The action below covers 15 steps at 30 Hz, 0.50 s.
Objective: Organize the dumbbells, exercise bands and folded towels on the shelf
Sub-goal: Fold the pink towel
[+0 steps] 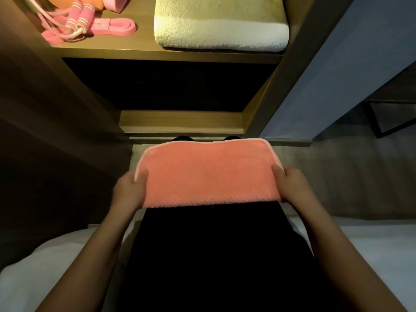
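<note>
Head view: I hold a folded coral towel (208,176) level before the shelf (145,39), its long axis running left to right, parallel with the shelf's front edge. My left hand (129,191) and right hand (292,188) each pinch one short end, thumb on top, the other fingers hidden underneath. The shelf lies ahead and above, about equally near to both hands. On it, a yellow-and-white folded towel (220,23) sits right, with pink exercise bands (119,27) and a skipping rope (81,16) left. The compartment below is too dark to read.
</note>
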Each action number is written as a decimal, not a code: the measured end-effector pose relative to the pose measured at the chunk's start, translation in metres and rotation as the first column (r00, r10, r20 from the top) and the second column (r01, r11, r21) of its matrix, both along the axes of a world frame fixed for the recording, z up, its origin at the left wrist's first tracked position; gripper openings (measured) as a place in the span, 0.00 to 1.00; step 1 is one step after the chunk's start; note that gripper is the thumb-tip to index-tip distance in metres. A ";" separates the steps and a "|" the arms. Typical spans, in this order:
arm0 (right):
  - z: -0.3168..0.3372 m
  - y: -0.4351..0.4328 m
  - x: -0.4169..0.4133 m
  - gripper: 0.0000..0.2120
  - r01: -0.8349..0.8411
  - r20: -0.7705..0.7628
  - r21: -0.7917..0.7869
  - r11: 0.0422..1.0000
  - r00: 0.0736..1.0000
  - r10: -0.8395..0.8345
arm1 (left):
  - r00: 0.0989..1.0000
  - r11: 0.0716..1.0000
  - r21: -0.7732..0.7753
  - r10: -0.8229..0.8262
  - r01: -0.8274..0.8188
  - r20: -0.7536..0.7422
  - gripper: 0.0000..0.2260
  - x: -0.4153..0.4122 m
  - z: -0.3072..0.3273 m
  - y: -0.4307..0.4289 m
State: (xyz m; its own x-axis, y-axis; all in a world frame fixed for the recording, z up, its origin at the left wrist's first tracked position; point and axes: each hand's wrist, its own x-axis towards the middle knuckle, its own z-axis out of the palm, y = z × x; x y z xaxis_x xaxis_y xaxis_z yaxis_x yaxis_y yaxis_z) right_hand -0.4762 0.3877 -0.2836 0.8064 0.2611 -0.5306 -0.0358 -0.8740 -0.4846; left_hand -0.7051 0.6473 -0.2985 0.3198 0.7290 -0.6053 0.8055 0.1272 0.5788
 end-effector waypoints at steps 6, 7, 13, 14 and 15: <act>-0.004 -0.026 -0.018 0.20 -0.014 -0.004 0.039 0.999 1.000 0.014 | 0.999 0.999 0.023 -0.042 0.042 -0.015 0.16 -0.026 -0.001 -0.014; -0.003 -0.026 -0.019 0.21 0.004 -0.060 0.052 0.999 0.998 -0.001 | 1.000 0.998 -0.064 -0.028 0.027 -0.012 0.17 -0.028 0.000 -0.013; 0.004 0.002 0.006 0.30 0.188 -0.366 0.084 0.979 0.919 -0.145 | 0.990 0.899 -0.421 0.141 -0.118 0.025 0.21 -0.003 0.006 0.006; 0.002 0.008 0.010 0.30 0.209 -0.370 0.102 0.973 0.916 -0.158 | 0.987 0.901 -0.413 0.160 -0.134 0.029 0.21 0.006 0.006 0.006; -0.001 0.015 0.012 0.28 0.220 -0.358 0.117 0.969 0.919 -0.165 | 0.983 0.909 -0.386 0.182 -0.155 0.036 0.21 0.014 0.005 0.006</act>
State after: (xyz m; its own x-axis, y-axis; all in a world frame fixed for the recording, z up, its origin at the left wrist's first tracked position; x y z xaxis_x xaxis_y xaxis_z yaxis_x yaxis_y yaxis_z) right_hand -0.4639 0.4025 -0.2845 0.6251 0.2183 -0.7494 -0.3834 -0.7504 -0.5385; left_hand -0.6911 0.6534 -0.2937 0.2635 0.4951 -0.8279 0.7123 0.4789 0.5131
